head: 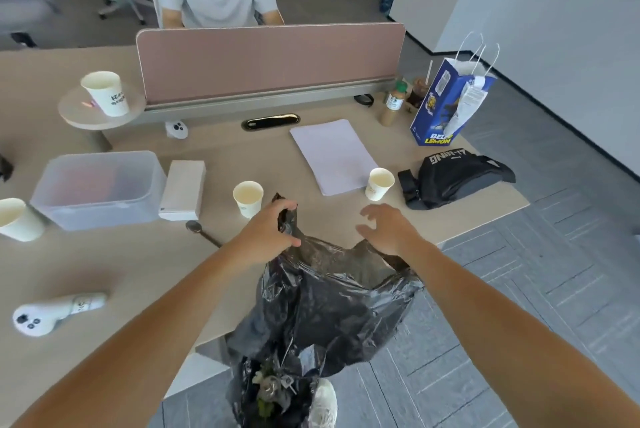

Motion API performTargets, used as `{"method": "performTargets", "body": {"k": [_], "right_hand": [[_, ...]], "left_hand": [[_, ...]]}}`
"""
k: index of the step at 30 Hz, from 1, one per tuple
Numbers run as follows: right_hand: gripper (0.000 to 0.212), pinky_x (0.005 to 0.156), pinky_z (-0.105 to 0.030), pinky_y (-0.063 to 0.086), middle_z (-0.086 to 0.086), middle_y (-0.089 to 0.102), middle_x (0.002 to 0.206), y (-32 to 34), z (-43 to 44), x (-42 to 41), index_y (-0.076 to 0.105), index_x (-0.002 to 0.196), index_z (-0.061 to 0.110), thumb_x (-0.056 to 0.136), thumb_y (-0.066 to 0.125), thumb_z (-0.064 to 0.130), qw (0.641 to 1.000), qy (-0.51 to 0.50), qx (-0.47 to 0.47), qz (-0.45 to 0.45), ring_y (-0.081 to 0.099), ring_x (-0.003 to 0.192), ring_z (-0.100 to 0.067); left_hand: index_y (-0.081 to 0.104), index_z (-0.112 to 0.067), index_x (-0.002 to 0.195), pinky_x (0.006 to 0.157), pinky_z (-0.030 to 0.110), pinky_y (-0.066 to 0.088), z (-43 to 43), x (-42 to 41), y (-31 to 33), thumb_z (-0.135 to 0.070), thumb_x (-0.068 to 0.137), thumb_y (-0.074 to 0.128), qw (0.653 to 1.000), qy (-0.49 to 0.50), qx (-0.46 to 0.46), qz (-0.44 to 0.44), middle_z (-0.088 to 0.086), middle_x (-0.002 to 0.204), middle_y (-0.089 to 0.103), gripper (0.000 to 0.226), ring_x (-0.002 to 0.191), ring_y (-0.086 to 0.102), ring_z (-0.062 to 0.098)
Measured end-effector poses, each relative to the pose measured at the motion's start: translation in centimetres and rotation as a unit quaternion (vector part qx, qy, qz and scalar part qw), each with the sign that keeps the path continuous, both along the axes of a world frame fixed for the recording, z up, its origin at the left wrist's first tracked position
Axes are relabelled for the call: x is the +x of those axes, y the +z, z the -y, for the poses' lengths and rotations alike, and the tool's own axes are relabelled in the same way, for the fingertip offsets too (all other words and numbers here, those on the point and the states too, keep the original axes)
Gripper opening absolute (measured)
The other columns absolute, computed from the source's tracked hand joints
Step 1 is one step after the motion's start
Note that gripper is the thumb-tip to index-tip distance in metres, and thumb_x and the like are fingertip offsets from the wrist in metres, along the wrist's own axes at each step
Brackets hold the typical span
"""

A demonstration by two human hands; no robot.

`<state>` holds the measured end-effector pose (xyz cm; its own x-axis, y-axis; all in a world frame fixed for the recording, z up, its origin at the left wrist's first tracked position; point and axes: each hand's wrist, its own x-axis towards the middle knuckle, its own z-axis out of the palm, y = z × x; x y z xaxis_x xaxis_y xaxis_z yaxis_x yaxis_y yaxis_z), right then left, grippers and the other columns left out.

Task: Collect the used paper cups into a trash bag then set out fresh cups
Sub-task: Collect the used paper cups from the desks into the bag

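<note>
Desk (104, 265): long, pale wood, a pink divider (270, 64) along its far edge. A person sits beyond the divider.

Black trash bag (329, 296): hangs off the near edge towards the right corner, over the floor, mouth up and partly open. Some scraps show low down in it; no cup visible inside from here.

Clear plastic bin (100, 188) on the left half; stack of paper sheets (332, 154) on the right half; black waist bag (453, 178) at the right edge.

Four paper cups out, none collected:
- middle cup (248, 198), just beyond the bag's raised rim
- right cup (379, 183), standing on the near corner of the sheets
- far cup (104, 93), on a small round shelf at the divider's left end
- left cup (15, 220), at the left edge

Left hand (273, 230): clamped round the bag's left handle, lifting it.
Right hand (384, 227): fingers spread and loosely bent, holding nothing, hovering over the bag's right rim, near the right cup.

Risks, as I judge them:
- The bag is held on one side only, so the right rim sags. A dropped cup could catch the fold and fall to the floor.
- I cannot tell whether the cups hold dregs. If tipped, the right cup would wet the sheets.
- The left knuckles are close to the middle cup, and a tug on the handle could knock it.
</note>
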<state>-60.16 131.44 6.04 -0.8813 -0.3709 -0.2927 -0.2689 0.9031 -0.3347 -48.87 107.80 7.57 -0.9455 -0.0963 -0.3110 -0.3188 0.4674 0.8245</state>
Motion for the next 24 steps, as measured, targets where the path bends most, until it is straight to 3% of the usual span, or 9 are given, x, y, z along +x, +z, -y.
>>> {"method": "performTargets", "body": {"k": [5,10,13,15,16,18,21,24], "right_hand": [[0.054,0.097,-0.042,0.048,-0.014,0.045,0.142,-2.5,1.5,-7.1,0.037,0.144,0.012,0.097,0.052,0.032,0.998,-0.065,-0.005,-0.015,0.051,0.122,-0.034],[0.059,0.096,-0.04,0.044,-0.015,0.036,0.148,-6.2,1.7,-12.2,0.023,0.15,0.004,0.098,0.047,0.019,0.991,-0.132,-0.005,0.014,0.048,0.125,-0.037],[0.06,0.083,-0.036,0.038,-0.016,0.031,0.149,-8.2,1.8,-13.8,0.02,0.151,0.007,0.097,0.045,0.015,0.99,-0.139,0.002,0.019,0.048,0.123,-0.038],[0.064,0.08,-0.036,0.037,-0.02,0.029,0.148,-9.3,1.8,-14.9,0.016,0.152,0.008,0.097,0.047,0.015,0.987,-0.153,0.007,0.044,0.049,0.121,-0.039],[0.064,0.079,-0.035,0.038,-0.021,0.032,0.145,-9.8,1.8,-15.3,0.017,0.151,0.007,0.096,0.048,0.014,0.985,-0.162,0.009,0.052,0.05,0.119,-0.038],[0.056,0.075,-0.034,0.041,-0.021,0.045,0.136,-10.3,1.6,-15.6,0.029,0.146,0.003,0.095,0.051,0.012,0.986,-0.153,0.033,0.051,0.055,0.11,-0.035],[0.035,0.072,-0.032,0.042,-0.02,0.059,0.122,-10.1,1.2,-15.2,0.051,0.129,-0.002,0.096,0.051,0.01,0.99,-0.122,0.071,0.009,0.059,0.109,-0.034],[0.027,0.066,-0.031,0.038,-0.016,0.066,0.107,-9.1,0.5,-13.6,0.064,0.111,0.002,0.097,0.049,0.02,0.989,-0.134,-0.05,-0.023,0.061,0.093,-0.033]], "left_hand": [[0.034,-0.031,0.148,0.106,0.033,0.035,-0.6,-2.2,-1.4,-0.006,0.075,0.081,0.997,0.02,0.048,0.055,-0.012,0.151,0.034,0.09,0.136,0.036,0.015],[0.034,-0.037,0.147,0.086,0.025,0.042,-0.9,-3.4,-2.7,-0.002,0.072,0.081,0.995,0.035,0.054,0.071,-0.012,0.14,0.041,0.096,0.119,0.05,0.016],[0.038,-0.037,0.145,0.091,0.031,0.046,-0.9,-3.7,-3.5,0.0,0.076,0.073,0.994,0.07,0.057,0.066,-0.007,0.13,0.054,0.086,0.109,0.063,0.022],[0.041,-0.035,0.141,0.073,0.03,0.049,-1.0,-4.0,-3.6,0.002,0.082,0.058,0.992,0.091,0.061,0.066,0.002,0.105,0.071,0.073,0.092,0.071,0.026],[0.041,-0.035,0.14,0.059,0.026,0.045,-1.1,-4.1,-3.6,0.003,0.083,0.052,0.992,0.093,0.056,0.066,0.005,0.097,0.073,0.069,0.081,0.072,0.024],[0.04,-0.032,0.14,0.045,0.02,0.035,-1.5,-4.1,-3.2,0.005,0.087,0.045,0.993,0.091,0.043,0.064,0.009,0.105,0.069,0.065,0.06,0.07,0.01],[0.041,-0.031,0.143,0.053,0.026,0.04,-1.9,-4.1,-2.9,0.002,0.089,0.045,0.994,0.092,0.031,0.05,0.004,0.115,0.057,0.064,0.057,0.067,0.009],[0.044,-0.031,0.142,0.059,0.026,0.041,-1.7,-3.8,-2.9,-0.006,0.09,0.051,0.994,0.1,0.002,0.038,0.002,0.105,0.051,0.058,0.064,0.051,0.012]]}}
